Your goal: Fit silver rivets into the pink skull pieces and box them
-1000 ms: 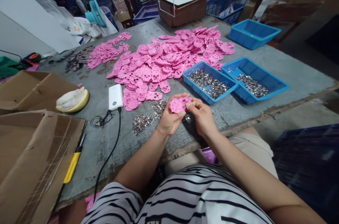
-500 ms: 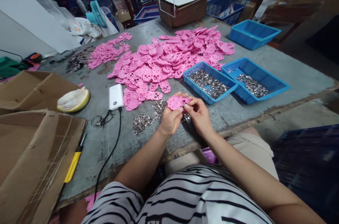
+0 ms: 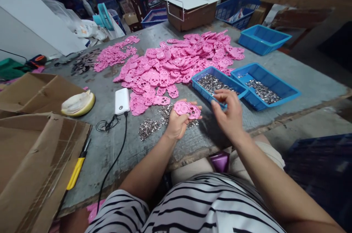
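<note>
A pink plastic piece (image 3: pixel 184 108) with round holes lies across my left hand (image 3: pixel 176 124), the thumb pressing on its face. Over the near rim of the closer blue tray (image 3: pixel 202 95) is my right hand (image 3: pixel 228 113), fingers curved and apart from the thumb, with nothing visible between them. Small shiny metal parts (image 3: pixel 210 82) fill that tray. Beneath and beside my left hand, loose metal parts (image 3: pixel 148 128) lie in small heaps on the table. Beyond the hands spreads a large pile of similar pink pieces (image 3: pixel 162 66).
A second blue tray (image 3: pixel 286 91) with metal parts stands at the right, another blue tray (image 3: pixel 264 38) behind it. On the left are a white power bank (image 3: pixel 121 101) with a cable, fruit rind (image 3: pixel 78 104), cardboard boxes (image 3: pixel 33 152) and a yellow-handled tool (image 3: pixel 75 173).
My right hand has let go of the pink piece and moved right to the near tray, its fingers opening. My left hand still holds the piece in about the same place.
</note>
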Tool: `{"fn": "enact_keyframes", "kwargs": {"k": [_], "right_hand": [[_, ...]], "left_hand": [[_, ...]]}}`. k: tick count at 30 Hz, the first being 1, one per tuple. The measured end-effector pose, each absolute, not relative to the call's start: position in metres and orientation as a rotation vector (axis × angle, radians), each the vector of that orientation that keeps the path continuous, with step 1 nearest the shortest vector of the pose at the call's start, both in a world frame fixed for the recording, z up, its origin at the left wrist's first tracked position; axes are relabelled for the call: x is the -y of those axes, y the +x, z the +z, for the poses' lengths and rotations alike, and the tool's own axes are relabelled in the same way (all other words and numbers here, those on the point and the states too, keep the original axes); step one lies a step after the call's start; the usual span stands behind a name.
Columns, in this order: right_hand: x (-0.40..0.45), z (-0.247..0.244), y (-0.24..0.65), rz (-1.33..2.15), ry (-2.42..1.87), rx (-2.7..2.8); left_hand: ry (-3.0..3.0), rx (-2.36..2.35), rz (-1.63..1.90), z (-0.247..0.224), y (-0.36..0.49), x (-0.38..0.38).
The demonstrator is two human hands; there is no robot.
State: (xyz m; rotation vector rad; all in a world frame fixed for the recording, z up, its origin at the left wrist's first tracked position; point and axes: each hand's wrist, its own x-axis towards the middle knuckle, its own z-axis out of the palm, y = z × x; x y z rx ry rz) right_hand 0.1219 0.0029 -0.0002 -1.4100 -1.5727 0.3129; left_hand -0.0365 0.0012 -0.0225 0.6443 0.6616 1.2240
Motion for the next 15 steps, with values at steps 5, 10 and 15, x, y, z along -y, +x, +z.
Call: {"fn": "enact_keyframes", "kwargs": {"k": [5, 10, 15], "right_hand": [[-0.015, 0.015, 0.145, 0.024, -2.027, 2.074], [-0.017, 0.024, 0.145, 0.027, -2.14, 2.312], [-0.051, 0.035, 0.151, 0.142, -2.237, 2.291]], "left_hand": [[0.643, -0.7, 1.219, -0.02, -0.039, -0.002], [0.579, -0.7, 1.162, -0.021, -0.041, -0.005], [0.572, -0.706, 1.102, -0.021, -0.04, -0.006]]}}
